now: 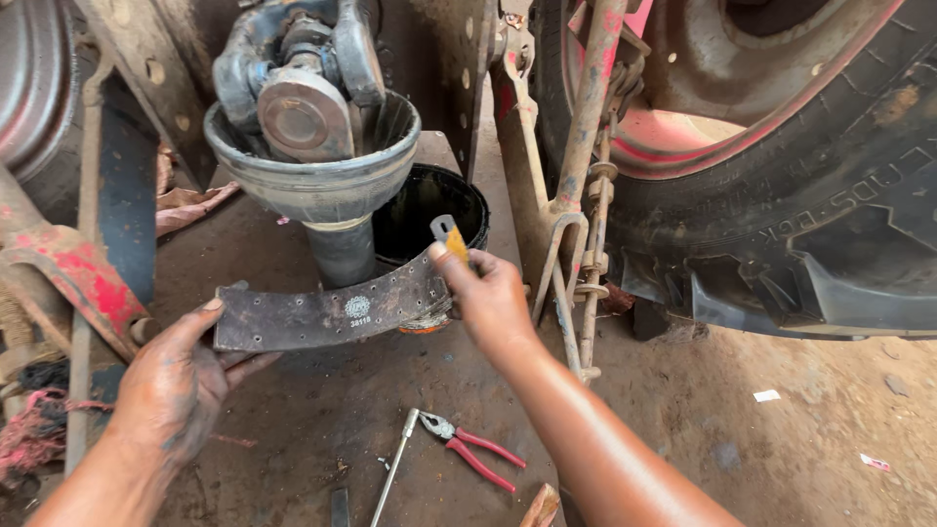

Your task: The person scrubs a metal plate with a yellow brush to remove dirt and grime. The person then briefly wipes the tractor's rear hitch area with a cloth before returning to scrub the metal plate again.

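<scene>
Pliers (473, 451) lie on ground below brake lining (327, 312).

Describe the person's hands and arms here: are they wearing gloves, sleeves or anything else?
Both arms are bare as far as the picture shows: no sleeves, gloves, watch or rings are visible. The left hand is heavily smeared with dark grease and grime across its back and fingers. The right hand looks cleaner, with lighter smudges of dirt. Both forearms reach in from the bottom edge.
</scene>
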